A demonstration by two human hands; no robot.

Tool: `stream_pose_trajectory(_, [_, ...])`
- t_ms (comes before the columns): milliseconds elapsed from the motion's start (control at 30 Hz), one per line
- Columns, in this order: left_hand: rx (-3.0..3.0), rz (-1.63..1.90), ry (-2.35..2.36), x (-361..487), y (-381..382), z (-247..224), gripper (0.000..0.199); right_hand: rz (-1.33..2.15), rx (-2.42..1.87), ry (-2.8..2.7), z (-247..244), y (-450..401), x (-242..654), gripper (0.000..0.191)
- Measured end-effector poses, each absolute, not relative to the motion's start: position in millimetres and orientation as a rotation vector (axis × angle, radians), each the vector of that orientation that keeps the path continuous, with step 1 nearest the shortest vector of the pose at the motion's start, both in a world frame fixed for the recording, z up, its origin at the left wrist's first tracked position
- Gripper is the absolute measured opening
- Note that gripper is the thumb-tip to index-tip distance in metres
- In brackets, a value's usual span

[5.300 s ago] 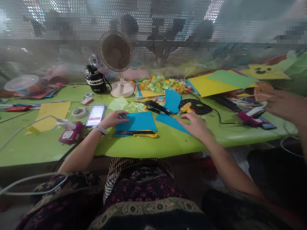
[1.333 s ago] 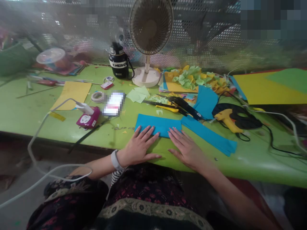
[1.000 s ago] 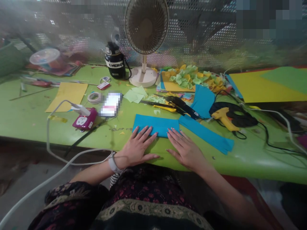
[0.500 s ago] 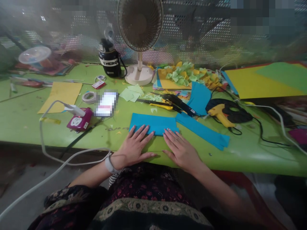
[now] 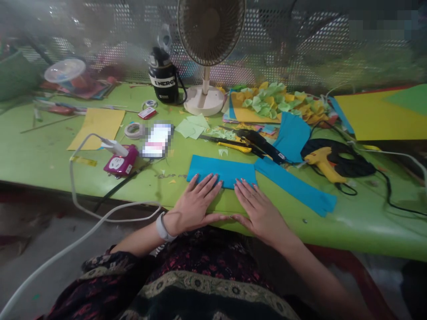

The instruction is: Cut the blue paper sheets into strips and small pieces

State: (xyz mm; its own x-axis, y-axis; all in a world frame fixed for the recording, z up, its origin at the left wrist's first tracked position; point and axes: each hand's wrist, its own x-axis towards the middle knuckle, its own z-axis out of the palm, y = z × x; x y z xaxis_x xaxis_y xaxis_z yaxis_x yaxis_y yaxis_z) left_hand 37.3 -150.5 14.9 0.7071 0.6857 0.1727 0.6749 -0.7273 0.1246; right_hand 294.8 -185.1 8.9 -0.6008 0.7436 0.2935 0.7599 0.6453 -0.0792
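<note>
A blue rectangular piece of paper, apparently folded, lies on the green table close to its front edge. My left hand rests flat with its fingertips on the paper's near left part. On the near right part lie the outstretched fingers of my right hand. The two thumbs point inward and nearly meet below the paper. Another blue paper strip slants away to the right. Behind it stands a curved blue paper piece.
Behind the paper lie a yellow cutter and a black-handled tool. A yellow glue gun is to the right. A phone, tape roll and pink socket block sit left. A fan and black bottle stand behind.
The whole view has shifted, so the table's things appear further right. My thumbs have come closer together. Both hands stay flat on the blue paper.
</note>
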Motion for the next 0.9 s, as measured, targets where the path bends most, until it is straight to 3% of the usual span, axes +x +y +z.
stream_pose_trajectory(900, [2.864, 0.369, 1.116, 34.7, -149.9, 10.4, 0.093, 0.027, -1.247, -2.597, 14.2, -189.8, 288.2, 0.080])
